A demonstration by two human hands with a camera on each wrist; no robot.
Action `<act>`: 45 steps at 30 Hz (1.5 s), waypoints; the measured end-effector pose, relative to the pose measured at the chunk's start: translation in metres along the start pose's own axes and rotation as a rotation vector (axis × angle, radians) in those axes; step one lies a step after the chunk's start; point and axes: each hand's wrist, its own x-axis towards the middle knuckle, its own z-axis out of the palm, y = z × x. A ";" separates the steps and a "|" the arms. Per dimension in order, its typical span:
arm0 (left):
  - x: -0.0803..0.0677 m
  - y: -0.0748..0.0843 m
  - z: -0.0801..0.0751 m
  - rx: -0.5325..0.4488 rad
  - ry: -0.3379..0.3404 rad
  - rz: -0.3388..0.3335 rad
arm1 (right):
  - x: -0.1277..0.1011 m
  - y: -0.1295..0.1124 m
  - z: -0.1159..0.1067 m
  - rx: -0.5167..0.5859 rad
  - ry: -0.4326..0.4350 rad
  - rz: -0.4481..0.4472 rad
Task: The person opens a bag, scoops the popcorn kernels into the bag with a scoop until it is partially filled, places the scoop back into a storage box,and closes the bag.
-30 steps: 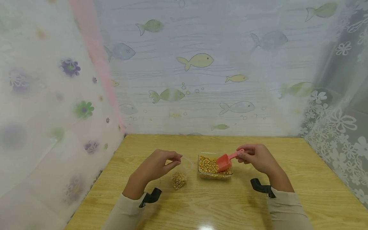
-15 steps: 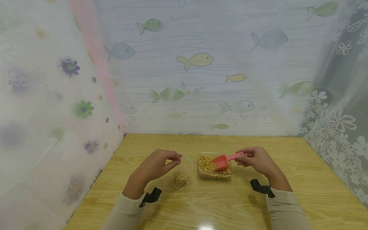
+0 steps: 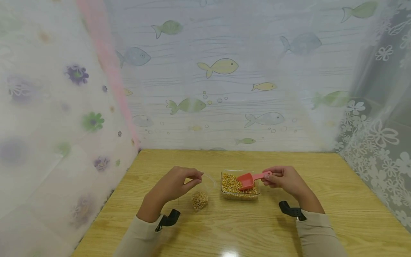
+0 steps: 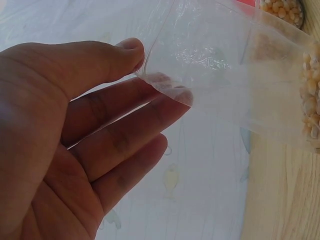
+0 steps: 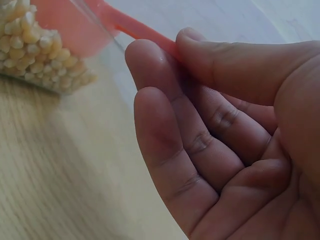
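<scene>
My left hand (image 3: 178, 184) pinches the rim of a clear plastic bag (image 4: 210, 70) between thumb and fingers. Yellow corn kernels (image 3: 200, 200) fill the bottom of that bag, which stands on the table. To its right, a clear rectangular container (image 3: 240, 197) holds more corn kernels (image 3: 230, 182). With thumb and fingertips, my right hand (image 3: 285, 180) grips the handle of a pink-red scoop (image 3: 246, 181). The scoop's bowl lies in the corn, tilted down to the left, and its handle passes over the container's right edge.
The container and bag stand on a light wood-grain table (image 3: 244, 228). A curtain with printed fish (image 3: 221, 66) hangs behind it, and flowered sheets (image 3: 78, 75) close off both sides. Black camera mounts (image 3: 171, 217) sit on both wrists.
The right hand has moved the scoop slightly left, so its bowl lies flatter and farther into the corn. The left hand and the bag stay in place.
</scene>
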 end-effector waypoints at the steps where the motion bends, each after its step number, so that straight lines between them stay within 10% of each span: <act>1: 0.000 0.000 0.000 -0.002 0.000 0.001 | 0.000 0.001 0.000 0.013 -0.003 0.003; 45: -0.001 0.001 -0.002 -0.001 -0.020 -0.020 | 0.009 0.042 0.004 0.417 -0.034 0.009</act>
